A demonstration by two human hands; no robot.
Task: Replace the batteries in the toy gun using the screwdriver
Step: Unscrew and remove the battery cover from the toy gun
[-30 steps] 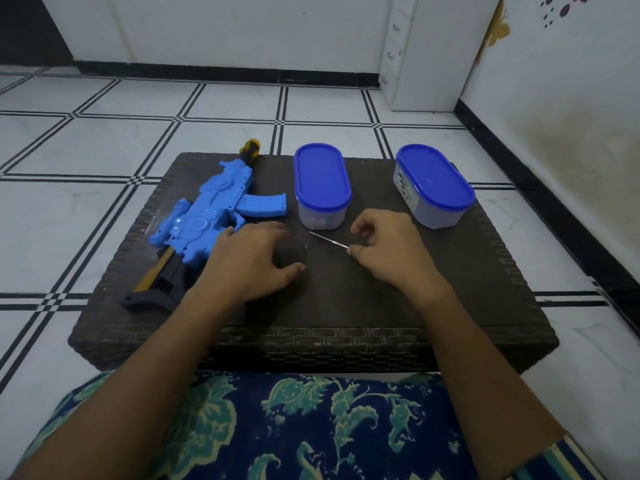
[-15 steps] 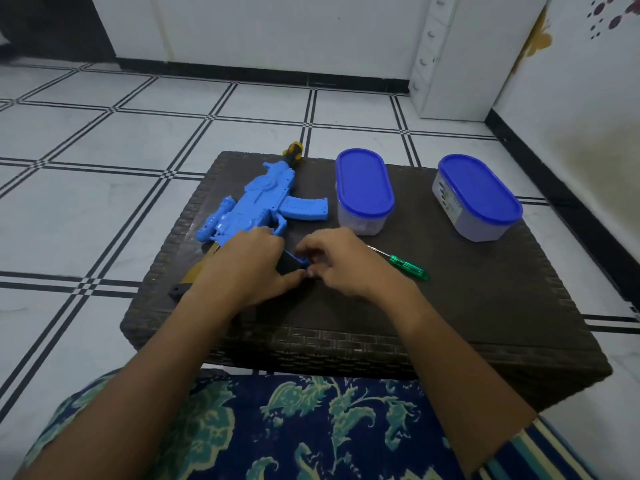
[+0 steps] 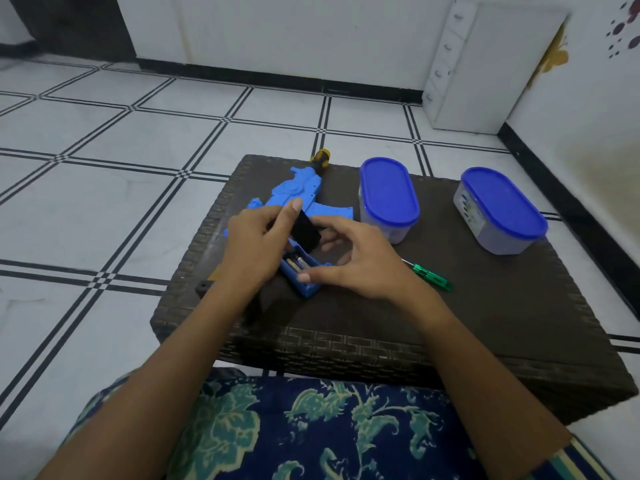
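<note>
Blue toy gun (image 3: 298,191) under left hand (image 3: 252,244)

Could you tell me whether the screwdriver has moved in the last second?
Yes. The screwdriver left the right hand and lies on the table, further right of the left blue-lidded container.

A dark brown woven table (image 3: 346,344) stands on a white tiled floor (image 3: 104,209) with black grid lines. Two oval tubs with blue lids sit on its far side, well apart: the left tub (image 3: 388,192) and the right tub (image 3: 502,209), which carries a label too small to read. Their contents cannot be made out. A white drawer unit (image 3: 491,71) stands against the back wall by the black skirting (image 3: 277,79). Dark spot decals (image 3: 623,32) mark the right wall. Navy floral fabric (image 3: 311,431) fills the near edge.
</note>
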